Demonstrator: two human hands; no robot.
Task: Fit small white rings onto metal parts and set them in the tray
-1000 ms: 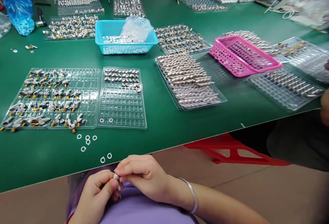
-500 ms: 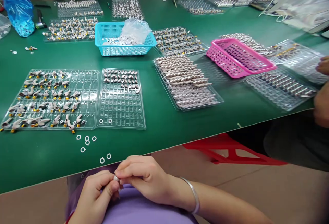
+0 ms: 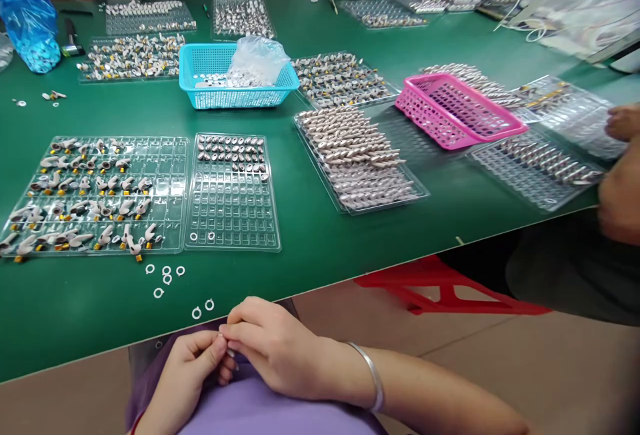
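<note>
OK, blue bskt (image 3: 235,98) has white pcs (image 3: 213,80), bag (image 3: 257,62); L fingers (image 3: 214,350), R fingers (image 3: 245,334) pinched, can't tell on what.

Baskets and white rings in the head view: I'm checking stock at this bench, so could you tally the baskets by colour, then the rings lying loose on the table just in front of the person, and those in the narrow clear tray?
Blue basket: 1
Pink basket: 1
Loose white rings: 7
White rings in the narrow clear tray: 2
Total: 11
</note>
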